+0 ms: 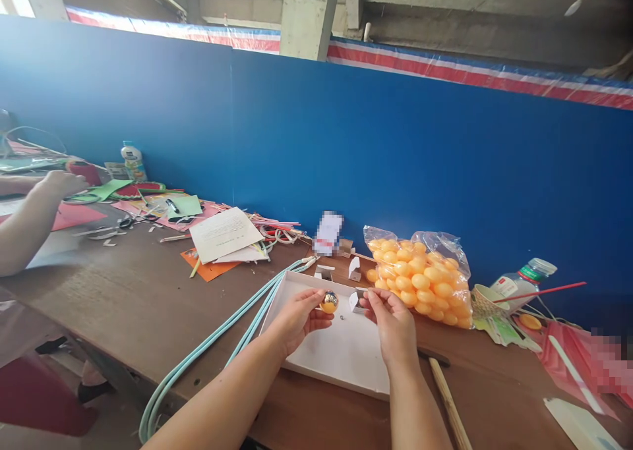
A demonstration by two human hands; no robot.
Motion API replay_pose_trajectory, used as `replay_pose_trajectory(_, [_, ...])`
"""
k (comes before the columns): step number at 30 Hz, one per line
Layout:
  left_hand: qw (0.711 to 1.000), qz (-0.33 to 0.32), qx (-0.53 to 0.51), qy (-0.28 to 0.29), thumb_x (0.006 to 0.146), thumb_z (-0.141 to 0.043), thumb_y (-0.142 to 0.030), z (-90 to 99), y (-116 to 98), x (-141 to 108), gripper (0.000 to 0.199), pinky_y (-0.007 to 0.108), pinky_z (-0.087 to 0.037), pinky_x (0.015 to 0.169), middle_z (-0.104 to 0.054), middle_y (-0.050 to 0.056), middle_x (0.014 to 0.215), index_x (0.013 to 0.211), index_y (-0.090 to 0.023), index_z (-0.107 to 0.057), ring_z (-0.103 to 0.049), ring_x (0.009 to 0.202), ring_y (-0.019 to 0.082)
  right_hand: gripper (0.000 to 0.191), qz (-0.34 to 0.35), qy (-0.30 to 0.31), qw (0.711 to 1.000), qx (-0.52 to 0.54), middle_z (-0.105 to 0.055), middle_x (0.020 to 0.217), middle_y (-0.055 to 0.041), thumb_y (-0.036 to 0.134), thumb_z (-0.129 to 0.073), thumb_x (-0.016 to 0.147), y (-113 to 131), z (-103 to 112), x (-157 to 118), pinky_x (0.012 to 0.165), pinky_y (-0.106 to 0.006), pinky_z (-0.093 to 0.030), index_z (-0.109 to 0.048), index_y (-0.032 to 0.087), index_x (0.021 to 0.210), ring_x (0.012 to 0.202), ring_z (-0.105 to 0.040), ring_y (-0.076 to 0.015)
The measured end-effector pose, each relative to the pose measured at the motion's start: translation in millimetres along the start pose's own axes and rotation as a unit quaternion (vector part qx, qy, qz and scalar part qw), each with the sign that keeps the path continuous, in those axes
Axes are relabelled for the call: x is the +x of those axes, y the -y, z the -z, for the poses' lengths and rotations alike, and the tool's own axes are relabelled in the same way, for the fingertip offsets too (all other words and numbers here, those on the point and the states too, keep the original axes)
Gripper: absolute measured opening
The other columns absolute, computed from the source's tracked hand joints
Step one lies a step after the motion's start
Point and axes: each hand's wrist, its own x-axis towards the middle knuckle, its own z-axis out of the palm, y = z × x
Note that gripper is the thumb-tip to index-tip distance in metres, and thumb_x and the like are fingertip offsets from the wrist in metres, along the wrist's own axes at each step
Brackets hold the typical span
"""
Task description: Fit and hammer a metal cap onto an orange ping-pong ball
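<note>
Bare forearms (222,397) lead to a mirror-bright gold ball (329,303), clamped between thumb and fingers of the left hand (298,321), above a shallow white box tray (346,354). Its shell looks hard, slick and probably light, best held round the middle. Fingertips of the right hand (394,319) come close together beside a small white carton (355,302); whether they pinch anything, I cannot tell. Beyond lies a clear bag (453,244) of orange plastic balls (420,282).

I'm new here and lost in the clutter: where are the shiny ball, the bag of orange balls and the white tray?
Shiny ball (329,302), head view: middle of its mirrored surface.
Bag of orange balls (422,280), head view: middle of its front.
White tray (339,358), head view: bare inner bottom.
</note>
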Motion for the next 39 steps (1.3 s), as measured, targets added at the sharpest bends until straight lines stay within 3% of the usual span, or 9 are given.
replay_pose_trajectory(6, [0.999, -0.006, -0.041, 0.025, 0.079, -0.06, -0.036, 1.7, 1.5, 1.6, 0.031, 0.025, -0.054, 0.065, -0.064, 0.01, 0.091, 0.097, -0.011, -0.06, -0.063, 0.068, 0.013, 0.027, -0.089, 0.133, 0.979, 0.125, -0.059, 0.082, 0.0002, 0.035, -0.072, 0.071, 7.4, -5.0, -16.8, 0.054, -0.016, -0.045, -0.064, 0.02, 0.091, 0.069, -0.054, -0.0088])
replay_pose_trajectory(9, [0.998, -0.006, -0.045, 0.033, 0.08, -0.06, -0.036, 2.2, 1.7, 1.5, 0.029, 0.024, -0.054, 0.065, -0.064, 0.009, 0.089, 0.095, -0.011, -0.061, -0.063, 0.068, 0.013, 0.024, -0.082, 0.177, 0.972, 0.128, -0.058, 0.081, -0.0002, 0.032, -0.07, 0.073, 8.1, -7.0, -20.3, 0.051, -0.016, -0.043, -0.064, 0.019, 0.093, 0.068, -0.052, -0.0083])
replay_pose_trajectory(14, [0.998, -0.004, -0.051, 0.034, 0.08, -0.06, -0.033, 1.1, -0.4, 0.6, 0.026, 0.023, -0.053, 0.063, -0.063, 0.008, 0.085, 0.093, -0.01, -0.06, -0.063, 0.068, 0.013, 0.021, -0.061, 0.184, 0.975, 0.109, -0.057, 0.077, -0.0005, 0.034, -0.069, 0.074, 9.2, -12.2, -26.0, 0.05, -0.019, -0.043, -0.063, 0.02, 0.088, 0.067, -0.052, -0.0104])
replay_pose_trajectory(19, [0.998, -0.006, -0.056, 0.036, 0.08, -0.06, -0.033, 0.4, -1.7, -1.0, 0.025, 0.023, -0.053, 0.064, -0.063, 0.008, 0.084, 0.093, -0.011, -0.06, -0.063, 0.068, 0.012, 0.02, -0.075, 0.203, 0.967, 0.132, -0.059, 0.087, -0.0037, 0.034, -0.066, 0.076, 13.7, -14.6, -32.2, 0.055, -0.022, -0.048, -0.063, 0.018, 0.089, 0.076, -0.055, -0.0143])
replay_pose_trajectory(27, [0.996, 0.012, -0.073, 0.044, 0.08, -0.06, -0.034, 2.2, -0.2, 0.5, 0.025, 0.022, -0.052, 0.064, -0.064, 0.008, 0.085, 0.091, -0.011, -0.059, -0.063, 0.069, 0.012, 0.014, -0.076, 0.208, 0.961, 0.167, -0.058, 0.073, 0.0005, 0.031, -0.065, 0.078, 16.1, -15.2, -33.5, 0.052, -0.02, -0.046, -0.062, 0.018, 0.083, 0.058, -0.049, -0.0076])
replay_pose_trajectory(31, [0.995, 0.017, -0.084, 0.042, 0.08, -0.06, -0.033, 2.6, 0.3, 0.7, 0.025, 0.022, -0.053, 0.064, -0.064, 0.008, 0.084, 0.092, -0.011, -0.059, -0.063, 0.07, 0.013, 0.019, -0.073, 0.206, 0.963, 0.161, -0.06, 0.078, -0.0006, 0.033, -0.065, 0.078, 16.4, -16.6, -34.4, 0.052, -0.02, -0.046, -0.063, 0.018, 0.089, 0.056, -0.048, -0.0067])
replay_pose_trajectory(39, [0.995, 0.021, -0.086, 0.049, 0.08, -0.06, -0.033, 1.4, -0.7, -0.4, 0.026, 0.022, -0.052, 0.064, -0.065, 0.009, 0.087, 0.094, -0.011, -0.059, -0.063, 0.069, 0.012, 0.019, -0.076, 0.192, 0.964, 0.166, -0.057, 0.069, 0.0005, 0.035, -0.064, 0.079, 11.4, -15.4, -31.5, 0.056, -0.021, -0.046, -0.063, 0.018, 0.087, 0.06, -0.051, -0.0089])
